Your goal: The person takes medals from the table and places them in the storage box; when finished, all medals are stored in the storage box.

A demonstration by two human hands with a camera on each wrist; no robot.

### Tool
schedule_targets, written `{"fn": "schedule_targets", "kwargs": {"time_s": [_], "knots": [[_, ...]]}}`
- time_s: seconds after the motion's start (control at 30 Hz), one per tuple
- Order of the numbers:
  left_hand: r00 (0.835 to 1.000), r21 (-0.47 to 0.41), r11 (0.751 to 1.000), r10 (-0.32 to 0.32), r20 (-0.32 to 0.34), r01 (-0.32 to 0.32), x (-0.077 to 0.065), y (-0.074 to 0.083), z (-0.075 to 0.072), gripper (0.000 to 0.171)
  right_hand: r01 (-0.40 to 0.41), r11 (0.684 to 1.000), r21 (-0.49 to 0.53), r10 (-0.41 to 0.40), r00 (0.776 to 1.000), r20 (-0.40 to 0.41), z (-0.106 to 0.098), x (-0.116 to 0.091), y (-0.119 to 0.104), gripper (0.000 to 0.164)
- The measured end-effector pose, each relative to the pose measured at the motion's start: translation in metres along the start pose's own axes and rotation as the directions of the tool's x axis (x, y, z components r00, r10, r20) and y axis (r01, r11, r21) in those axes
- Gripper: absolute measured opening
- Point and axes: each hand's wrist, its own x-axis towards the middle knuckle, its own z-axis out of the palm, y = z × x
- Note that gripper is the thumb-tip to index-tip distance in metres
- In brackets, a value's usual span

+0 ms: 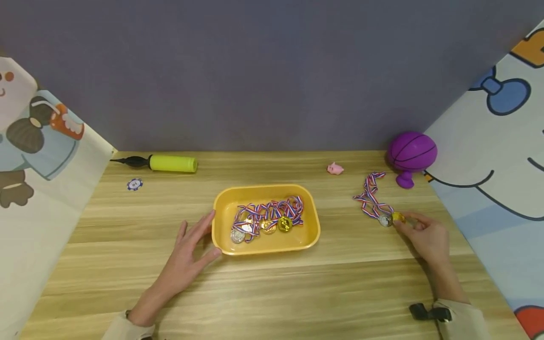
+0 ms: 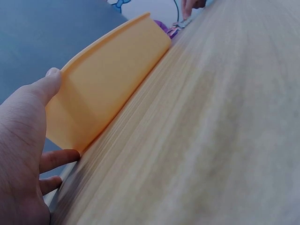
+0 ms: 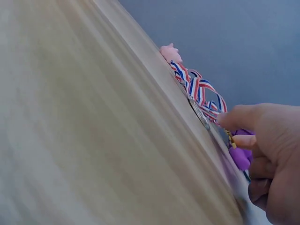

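Observation:
A yellow plastic tray [image 1: 265,248] stands mid-table, holding several gold and silver medals with red, white and blue ribbons. My left hand [image 1: 182,259] is spread at the tray's left end, thumb near the front corner and fingers along the side. The left wrist view shows that thumb [image 2: 54,82] against the tray's rim [image 2: 108,40]. On the right, my right hand [image 1: 427,238] pinches a gold medal [image 1: 398,217] between thumb and index finger, low over the table. Beside it lies a silver medal [image 1: 385,220], with striped ribbon [image 1: 369,196] trailing toward the back.
A purple basketball-patterned ball [image 1: 412,152] on a small stand is at the back right. Left of it sits a small pink pig [image 1: 335,168]. A green hand pump [image 1: 172,163] and a poker chip [image 1: 134,184] lie at the back left. A grey wall [image 1: 272,94] rises behind the table.

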Motion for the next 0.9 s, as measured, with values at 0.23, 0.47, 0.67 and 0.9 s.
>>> {"fn": "schedule_targets", "kwargs": {"time_s": [0.23, 0.47, 0.67, 0.9], "knots": [[1.000, 0.004, 1.000, -0.002, 0.006, 0.002, 0.002, 0.002, 0.000, 0.092, 0.006, 0.993, 0.121, 0.004, 0.996, -0.089, 0.000, 0.003, -0.010, 0.031], [1.000, 0.003, 1.000, -0.007, 0.000, 0.007, 0.000, 0.000, 0.000, 0.092, 0.073, 0.964, 0.257, -0.017, 0.977, -0.215, -0.002, 0.012, -0.033, 0.029], [1.000, 0.004, 1.000, -0.011, -0.001, 0.011, -0.001, -0.001, -0.001, 0.092, 0.103, 0.939, 0.328, -0.007, 0.960, -0.280, -0.007, 0.021, -0.057, 0.028], [1.000, 0.002, 1.000, -0.008, 0.003, 0.008, 0.000, 0.001, -0.001, 0.093, 0.119, 0.911, 0.395, 0.012, 0.949, -0.314, -0.011, 0.028, -0.084, 0.029]]}}
